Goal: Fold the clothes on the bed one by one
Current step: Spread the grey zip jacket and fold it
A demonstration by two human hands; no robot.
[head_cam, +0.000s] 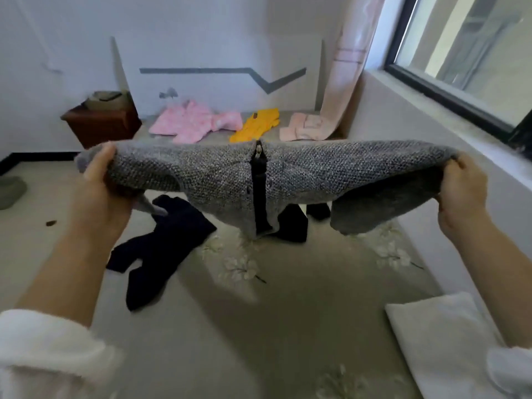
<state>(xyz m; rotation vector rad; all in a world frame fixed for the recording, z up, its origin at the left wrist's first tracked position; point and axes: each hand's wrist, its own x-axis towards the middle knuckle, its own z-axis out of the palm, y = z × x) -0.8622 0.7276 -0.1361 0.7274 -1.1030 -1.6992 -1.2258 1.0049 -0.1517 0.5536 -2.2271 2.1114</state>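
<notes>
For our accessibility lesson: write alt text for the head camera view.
A left hand and a right hand grip the two ends of a grey knitted zip cardigan, stretched in the air over a bed. A dark navy garment lies beneath; a pink jacket and a yellow garment lie farther back.

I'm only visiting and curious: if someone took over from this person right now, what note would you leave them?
Left hand and right hand each grip an end of the grey zip cardigan, which is stretched in the air above the bed.
Navy garment lies spread beneath it. Pink jacket, yellow garment and pale pink cloth lie at the far end.
Done: cardigan picked up, not yet folded.
Left: fold it, then the others.
</notes>
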